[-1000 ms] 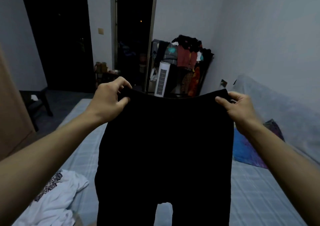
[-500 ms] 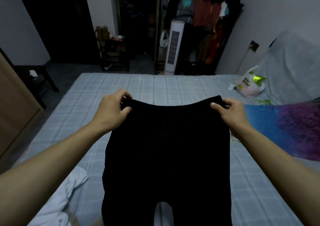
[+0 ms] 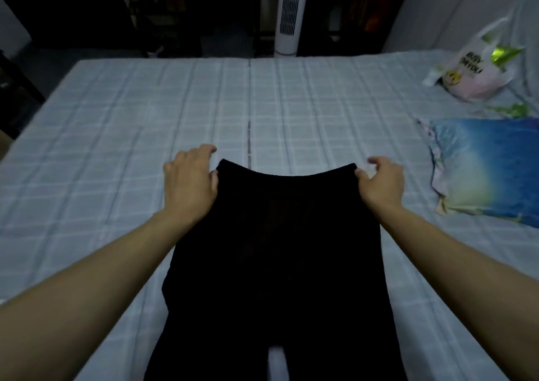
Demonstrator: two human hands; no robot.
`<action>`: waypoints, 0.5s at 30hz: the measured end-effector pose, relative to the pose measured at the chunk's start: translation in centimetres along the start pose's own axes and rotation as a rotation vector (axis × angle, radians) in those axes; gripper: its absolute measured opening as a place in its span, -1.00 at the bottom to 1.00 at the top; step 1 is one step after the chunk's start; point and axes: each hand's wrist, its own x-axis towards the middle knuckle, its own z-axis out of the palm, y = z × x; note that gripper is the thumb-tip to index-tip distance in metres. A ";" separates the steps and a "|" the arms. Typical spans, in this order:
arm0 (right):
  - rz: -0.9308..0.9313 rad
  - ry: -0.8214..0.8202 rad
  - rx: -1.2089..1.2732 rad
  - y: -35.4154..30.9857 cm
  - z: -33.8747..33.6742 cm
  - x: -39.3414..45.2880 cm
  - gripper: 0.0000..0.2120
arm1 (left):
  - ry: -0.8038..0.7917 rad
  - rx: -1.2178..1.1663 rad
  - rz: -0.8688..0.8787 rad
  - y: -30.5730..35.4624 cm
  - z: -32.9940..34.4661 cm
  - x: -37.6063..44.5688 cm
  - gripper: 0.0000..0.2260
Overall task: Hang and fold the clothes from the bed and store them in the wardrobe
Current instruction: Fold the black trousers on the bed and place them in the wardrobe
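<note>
A pair of black trousers (image 3: 280, 249) lies flat on the checked bed sheet (image 3: 145, 124), waistband away from me and legs running off the bottom edge. My left hand (image 3: 189, 182) sits at the waistband's left corner, fingers loosely spread above the sheet, thumb just touching the fabric edge. My right hand (image 3: 382, 182) hovers at the right corner, its blurred fingers spread and the thumb against the corner. Neither hand grips the cloth.
A blue patterned pillow (image 3: 487, 170) lies on the right of the bed. A white plastic bag (image 3: 472, 68) sits at the far right corner. Beyond the bed's far edge stand a white tower fan (image 3: 288, 13) and dark furniture.
The trousers went from held up in the air down onto the sheet. Both hands, which pinched the waistband corners, have let go and spread their fingers. My view tilted down.
</note>
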 end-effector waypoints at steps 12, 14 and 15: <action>-0.466 -0.339 -0.741 14.6 14.2 -4.3 -0.28 | -0.437 0.349 0.160 -6.9 19.5 -6.6 -0.40; -0.491 -0.289 -0.722 16.3 15.7 -4.1 -0.29 | -0.397 0.360 0.158 -8.1 21.4 -6.9 -0.40; -0.499 -0.265 -0.719 16.8 16.2 -4.0 -0.30 | -0.366 0.371 0.156 -8.3 22.0 -7.1 -0.39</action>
